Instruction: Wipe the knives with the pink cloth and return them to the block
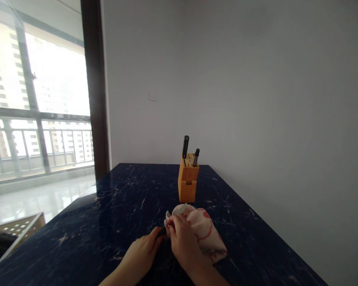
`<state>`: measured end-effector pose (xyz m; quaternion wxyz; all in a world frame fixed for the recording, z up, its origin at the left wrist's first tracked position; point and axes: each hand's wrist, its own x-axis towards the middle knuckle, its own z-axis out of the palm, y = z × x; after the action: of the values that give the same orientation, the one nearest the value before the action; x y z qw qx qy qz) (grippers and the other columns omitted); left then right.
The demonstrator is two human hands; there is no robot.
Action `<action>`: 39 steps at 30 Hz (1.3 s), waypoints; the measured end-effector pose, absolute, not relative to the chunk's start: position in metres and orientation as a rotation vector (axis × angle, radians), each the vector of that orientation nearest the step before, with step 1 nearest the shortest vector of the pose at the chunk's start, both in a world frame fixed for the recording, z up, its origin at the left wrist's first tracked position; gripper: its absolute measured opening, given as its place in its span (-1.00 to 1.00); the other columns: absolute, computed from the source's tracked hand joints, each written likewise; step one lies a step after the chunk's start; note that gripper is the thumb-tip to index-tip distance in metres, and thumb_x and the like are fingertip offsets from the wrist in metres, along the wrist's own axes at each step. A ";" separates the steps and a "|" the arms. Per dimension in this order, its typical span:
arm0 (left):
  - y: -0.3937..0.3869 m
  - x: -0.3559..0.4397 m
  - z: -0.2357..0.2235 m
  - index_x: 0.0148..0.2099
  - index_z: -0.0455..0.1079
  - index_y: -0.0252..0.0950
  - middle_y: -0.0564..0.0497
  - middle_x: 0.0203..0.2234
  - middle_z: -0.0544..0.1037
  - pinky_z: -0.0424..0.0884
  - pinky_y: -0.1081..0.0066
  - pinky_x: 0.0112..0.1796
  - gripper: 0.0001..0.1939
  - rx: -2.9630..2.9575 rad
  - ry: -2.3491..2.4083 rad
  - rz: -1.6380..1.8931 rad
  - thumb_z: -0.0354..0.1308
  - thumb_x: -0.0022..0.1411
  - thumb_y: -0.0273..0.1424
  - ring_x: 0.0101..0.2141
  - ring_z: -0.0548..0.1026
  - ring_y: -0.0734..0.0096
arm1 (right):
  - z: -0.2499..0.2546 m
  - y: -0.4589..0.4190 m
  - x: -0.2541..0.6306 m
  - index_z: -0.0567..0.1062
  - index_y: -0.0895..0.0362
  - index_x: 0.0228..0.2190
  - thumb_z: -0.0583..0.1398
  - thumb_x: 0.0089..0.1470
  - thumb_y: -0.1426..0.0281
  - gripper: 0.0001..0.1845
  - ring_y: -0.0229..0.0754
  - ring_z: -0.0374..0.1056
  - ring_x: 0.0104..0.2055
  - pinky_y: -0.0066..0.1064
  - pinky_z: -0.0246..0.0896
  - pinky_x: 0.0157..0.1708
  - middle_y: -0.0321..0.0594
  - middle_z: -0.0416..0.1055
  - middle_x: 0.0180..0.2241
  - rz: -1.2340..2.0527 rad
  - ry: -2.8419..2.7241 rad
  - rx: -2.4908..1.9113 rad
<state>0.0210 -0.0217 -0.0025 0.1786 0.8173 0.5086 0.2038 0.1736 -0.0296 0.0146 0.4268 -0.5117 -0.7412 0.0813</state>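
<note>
Close in front of me, my left hand point(143, 248) is closed around the black handle point(162, 231) of what looks like a kitchen knife. Pinched in the fingers of my right hand point(181, 236) is a pink and white cloth point(204, 228) with red markings, wrapped about the part beyond the handle. A small greyish edge, perhaps the blade, shows above the cloth; the rest is hidden. Just beyond the cloth stands a wooden knife block point(188, 184). A black-handled knife point(185, 147) and a second tool with a black and silver handle point(196, 157) are in its slots.
A dark blue marble-patterned table point(131, 198) spreads under my hands and reaches the grey wall point(256, 99). At the lower left is a chair point(24, 228) with a perforated panel. Behind it, a window point(56, 83) looks onto a balcony railing and tall buildings.
</note>
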 end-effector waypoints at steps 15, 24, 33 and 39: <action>-0.021 0.020 -0.006 -0.03 0.26 -0.23 -0.04 -0.24 0.56 0.31 0.46 -0.19 -0.68 2.326 1.436 0.601 -0.25 0.30 -0.33 -0.19 0.50 0.33 | 0.010 -0.029 0.176 0.35 0.12 -0.42 -0.01 -0.03 0.64 -0.77 -0.19 0.29 -0.29 -0.36 0.12 -0.23 -0.22 0.38 -0.37 0.249 -1.833 -1.254; -0.021 0.020 -0.007 -0.06 0.28 -0.23 -0.04 -0.24 0.56 0.32 0.43 -0.19 -0.68 2.347 1.467 0.608 -0.24 0.30 -0.32 -0.19 0.49 0.31 | 0.009 -0.027 0.175 0.36 0.14 -0.40 -0.01 -0.02 0.64 -0.77 -0.19 0.30 -0.28 -0.35 0.13 -0.22 -0.19 0.39 -0.35 0.273 -1.815 -1.244; -0.021 0.020 -0.007 -0.06 0.29 -0.22 -0.03 -0.26 0.56 0.31 0.43 -0.19 -0.67 2.293 1.436 0.658 -0.24 0.29 -0.30 -0.20 0.49 0.30 | 0.007 -0.024 0.175 0.34 0.14 -0.38 -0.01 -0.01 0.63 -0.78 -0.18 0.29 -0.26 -0.33 0.10 -0.18 -0.19 0.38 -0.34 0.259 -1.830 -1.222; -0.018 0.019 -0.003 -0.04 0.27 -0.21 0.01 -0.26 0.56 0.31 0.49 -0.25 -0.69 2.172 1.399 0.748 -0.21 0.28 -0.31 -0.25 0.51 0.37 | 0.005 -0.025 0.178 0.33 0.14 -0.41 -0.01 -0.04 0.65 -0.77 -0.18 0.29 -0.29 -0.33 0.11 -0.22 -0.19 0.38 -0.36 0.308 -1.822 -1.240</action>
<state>0.0186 -0.0185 -0.0031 0.2242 0.7869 0.5069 0.2712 0.1781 -0.0251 0.0048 0.4423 -0.4996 -0.7344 0.1243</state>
